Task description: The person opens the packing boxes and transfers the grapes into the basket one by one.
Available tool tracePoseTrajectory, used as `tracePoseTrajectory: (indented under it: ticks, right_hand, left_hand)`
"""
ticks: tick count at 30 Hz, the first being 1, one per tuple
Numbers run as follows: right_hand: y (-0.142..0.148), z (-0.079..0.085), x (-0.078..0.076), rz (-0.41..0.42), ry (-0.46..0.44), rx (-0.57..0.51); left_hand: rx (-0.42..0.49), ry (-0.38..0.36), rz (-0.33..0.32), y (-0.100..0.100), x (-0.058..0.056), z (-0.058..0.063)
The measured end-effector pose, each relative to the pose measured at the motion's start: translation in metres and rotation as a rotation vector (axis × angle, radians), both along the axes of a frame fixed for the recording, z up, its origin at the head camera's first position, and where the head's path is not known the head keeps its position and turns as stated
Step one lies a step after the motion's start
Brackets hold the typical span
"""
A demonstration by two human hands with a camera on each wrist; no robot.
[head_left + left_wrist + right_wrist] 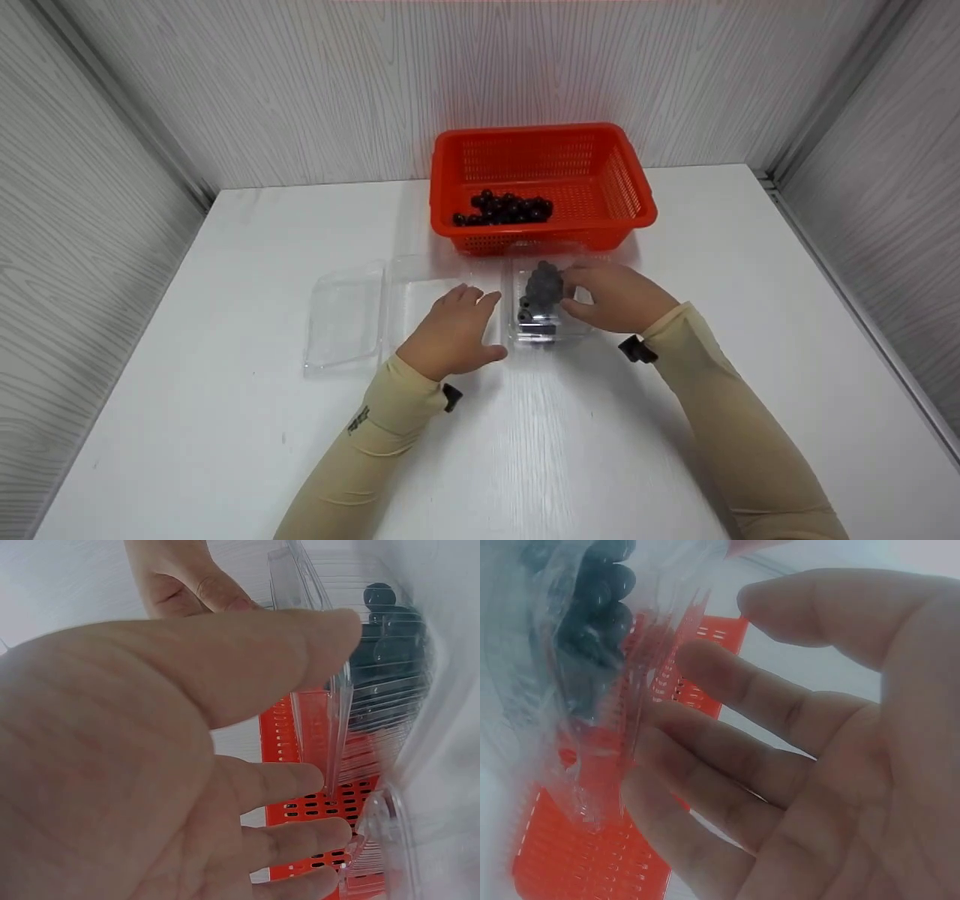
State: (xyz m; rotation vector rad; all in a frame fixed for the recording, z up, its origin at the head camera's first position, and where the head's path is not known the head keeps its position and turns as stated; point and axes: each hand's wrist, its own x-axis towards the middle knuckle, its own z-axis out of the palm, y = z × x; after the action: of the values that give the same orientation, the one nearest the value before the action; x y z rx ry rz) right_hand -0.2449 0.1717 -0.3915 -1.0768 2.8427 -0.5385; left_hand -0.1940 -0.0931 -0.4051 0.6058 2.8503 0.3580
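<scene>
A clear plastic box (538, 328) with dark grapes (545, 286) inside stands right of centre, in front of the basket. At its right side is my right hand (615, 296), with thumb and fingers apart and loosely bent; in the right wrist view its fingertips (701, 660) are right at the plastic wall. My left hand (454, 334) hovers left of that box, fingers spread, palm towards it, holding nothing. Beneath and beyond the left hand lies an open clear plastic box, its one half (345, 319) spread out to the left and the other partly hidden by the hand.
Behind the boxes, against the back wall, stands a red perforated basket (637, 214) with a bunch of dark grapes (510, 208) in its left front part. White wood-grain panels (300, 90) enclose the white table (225, 420) at the back and sides.
</scene>
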Motion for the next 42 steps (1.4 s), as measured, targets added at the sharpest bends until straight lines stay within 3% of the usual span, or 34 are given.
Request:
tracePoseTrajectory:
  ticks: [9, 14, 19, 22, 27, 33, 42]
  right_hand:
    - [-0.002, -0.004, -0.002, 0.047, 0.013, -0.016]
    - [-0.002, -0.005, -0.003, 0.085, -0.025, -0.018]
    - [0.003, 0.0, -0.003, 0.003, -0.016, -0.041]
    - [0.007, 0.005, -0.002, -0.104, -0.038, -0.009]
    - [0.012, 0.007, -0.001, -0.227, -0.153, 0.112]
    - [0.009, 0.005, 0.001, -0.207, -0.207, 0.131]
    - [-0.001, 0.001, 0.006, -0.266, -0.216, 0.149]
  left_hand:
    - [-0.03, -0.036, 0.025, -0.001, -0.001, -0.001]
    - [-0.02, -0.08, 0.049, -0.001, -0.002, -0.001]
    - [-0.019, -0.087, 0.077, -0.003, -0.003, 0.0]
    - [-0.017, -0.066, 0.082, -0.003, -0.002, 0.003]
    - [-0.011, -0.043, 0.056, 0.0, -0.002, 0.004]
    - [-0.025, 0.008, 0.045, 0.001, -0.003, 0.002]
    - [0.117, 0.194, -0.053, 0.005, -0.005, 0.001]
